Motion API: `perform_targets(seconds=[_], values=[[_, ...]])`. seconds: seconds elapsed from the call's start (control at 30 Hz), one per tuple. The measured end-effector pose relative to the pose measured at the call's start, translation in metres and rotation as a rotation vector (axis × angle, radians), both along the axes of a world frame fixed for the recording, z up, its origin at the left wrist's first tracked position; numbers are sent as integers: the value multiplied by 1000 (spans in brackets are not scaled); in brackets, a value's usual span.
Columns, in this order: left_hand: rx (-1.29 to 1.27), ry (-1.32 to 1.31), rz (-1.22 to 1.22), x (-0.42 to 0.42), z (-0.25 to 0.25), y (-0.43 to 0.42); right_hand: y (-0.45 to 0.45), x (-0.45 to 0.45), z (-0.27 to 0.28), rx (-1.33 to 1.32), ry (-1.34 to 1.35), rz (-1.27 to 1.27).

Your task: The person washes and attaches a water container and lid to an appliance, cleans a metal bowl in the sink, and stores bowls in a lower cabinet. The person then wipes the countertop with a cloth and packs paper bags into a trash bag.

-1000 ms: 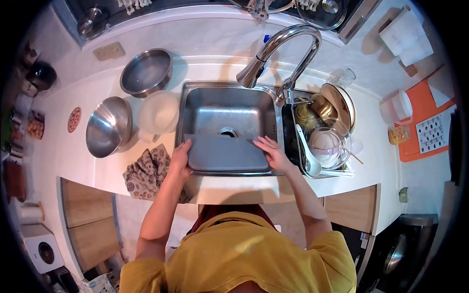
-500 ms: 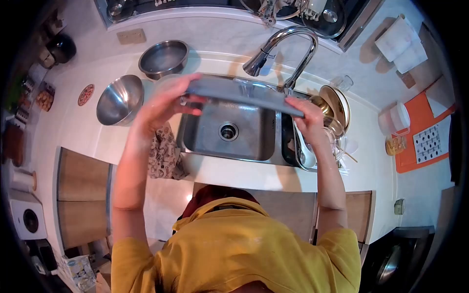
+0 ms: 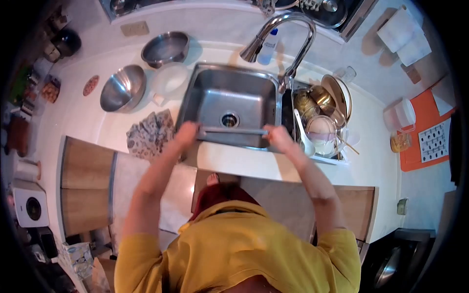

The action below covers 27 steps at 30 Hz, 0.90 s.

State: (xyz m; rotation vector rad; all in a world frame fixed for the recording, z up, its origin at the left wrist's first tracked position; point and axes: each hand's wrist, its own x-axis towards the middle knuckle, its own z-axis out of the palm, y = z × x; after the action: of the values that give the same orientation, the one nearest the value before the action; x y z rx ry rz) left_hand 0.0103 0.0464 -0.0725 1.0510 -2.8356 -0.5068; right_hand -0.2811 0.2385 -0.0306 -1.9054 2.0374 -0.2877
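Observation:
A thin grey flat board (image 3: pixel 233 130), seen nearly edge-on, spans the front part of the steel sink (image 3: pixel 195 93). At its left end my left hand (image 3: pixel 188 135) is closed on it. My right hand (image 3: pixel 279 138) grips the opposite end, beside the sink's right front corner. What kind of board it is, I cannot make out. Left of the sink, close to my left forearm, a patterned cloth (image 3: pixel 150 134) lies crumpled on the counter. The drain (image 3: pixel 229 120) shows just behind the board.
A chrome faucet (image 3: pixel 293 58) arches over the sink's back right. Dishes, including a white spoon (image 3: pixel 305 134) and a glass bowl (image 3: pixel 322 129), crowd the right side. Steel bowl (image 3: pixel 123 89), round pan (image 3: pixel 166 49) and a whitish strainer-like item (image 3: pixel 170 80) stand left. A bottle (image 3: pixel 267 49) is behind.
Both hands have brought the board down and toward me, from above the sink's back to its front edge. Its broad face has turned out of sight, and the strainer-like item is uncovered.

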Motion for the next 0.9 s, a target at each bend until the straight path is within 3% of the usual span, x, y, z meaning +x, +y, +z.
perform_targets(seconds=[0.03,0.07,0.13,0.17,0.2,0.23,0.3,0.33,0.37,0.4,0.43,0.47,0.5,0.53,0.6,0.67,0.73,0.8,0.83,0.87,0.9], values=[[-69,293,-24,5,-24,-7,-4,0,5,-150,-24,-11],[106,374,103,-2,-6,-5,-3,1,8,-284,-51,-22],[128,439,158,-13,76,2,-4,0,66,-537,-85,-103],[9,620,76,-17,101,-3,-4,1,102,-700,-106,-63],[-119,799,-9,-19,122,-8,-4,-2,124,-846,39,-15],[-121,799,-9,-20,142,-7,-6,-2,135,-935,99,-30],[-502,982,-135,-27,166,-5,-7,2,127,-1058,221,-47],[-337,935,-78,-29,136,-9,-5,4,98,-1090,280,-48],[-172,885,-21,-31,80,-17,-10,-5,45,-962,82,-7],[215,328,64,-21,16,-35,-7,-7,11,-505,28,-7],[-19,-63,-166,-8,-8,-28,-4,-8,-23,-44,49,-15],[-56,-47,-171,-12,-19,-40,0,-2,-24,-190,1,-6],[-8,394,-102,-25,0,-46,-15,-11,-11,-354,-3,-42],[24,480,-56,-20,11,-40,-7,-8,-7,-467,-35,-83],[33,722,41,-28,78,-25,-12,0,73,-659,-10,-141],[-292,924,-95,-36,132,-21,-18,-1,104,-970,206,-106],[-220,894,-99,-34,83,-28,-21,4,79,-1137,314,-128],[-141,861,-101,-23,24,-25,-10,-11,-6,-463,81,-62],[41,432,-80,-9,-1,-21,-6,-1,-28,-257,-1,-72],[200,12,-62,-8,-9,-26,0,5,-34,-293,10,-31],[164,35,-64,-21,6,-46,-15,1,-10,-429,70,-56]])
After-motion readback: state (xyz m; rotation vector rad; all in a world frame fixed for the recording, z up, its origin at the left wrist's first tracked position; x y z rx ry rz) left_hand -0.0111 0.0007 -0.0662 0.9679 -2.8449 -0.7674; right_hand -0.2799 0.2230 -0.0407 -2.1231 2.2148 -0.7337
